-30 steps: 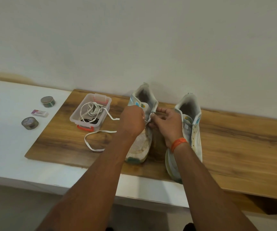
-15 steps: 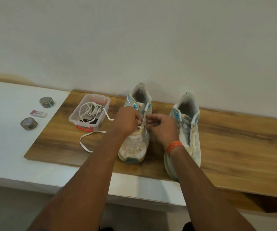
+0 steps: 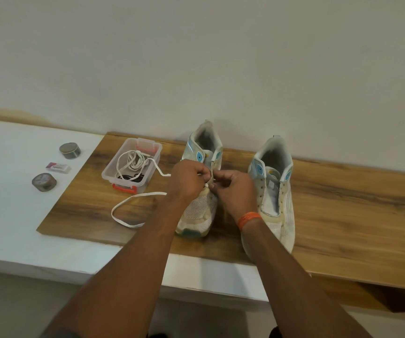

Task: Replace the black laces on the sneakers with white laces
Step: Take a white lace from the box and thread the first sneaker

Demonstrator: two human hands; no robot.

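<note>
Both hands meet over the left sneaker point(image 3: 200, 211), which stands on the wooden board point(image 3: 343, 215) with its heel toward the wall and its toe close to the board's front edge. The left hand point(image 3: 188, 182) has its fingers curled tight, pinching a white lace point(image 3: 133, 206) at the lower eyelets; the right hand point(image 3: 233, 189) (an orange band point(image 3: 249, 219) on its wrist) is curled too, fingertips pinching the same lace right against the left hand. Which eyelet the lace passes through cannot be made out behind the knuckles.

From the left hand the lace trails away in a loose loop across the board toward its front left corner. The right sneaker point(image 3: 275, 191) stands just beside the first, nearer the board's front edge, its eyelets bare.

Near the board's back left corner sits a clear plastic box point(image 3: 132, 167) with red clips, holding a coiled white lace and something dark beneath it. Off the board, on the white counter point(image 3: 13, 215), lie two round tins point(image 3: 69, 150) and a small eraser point(image 3: 58, 167) between them.
</note>
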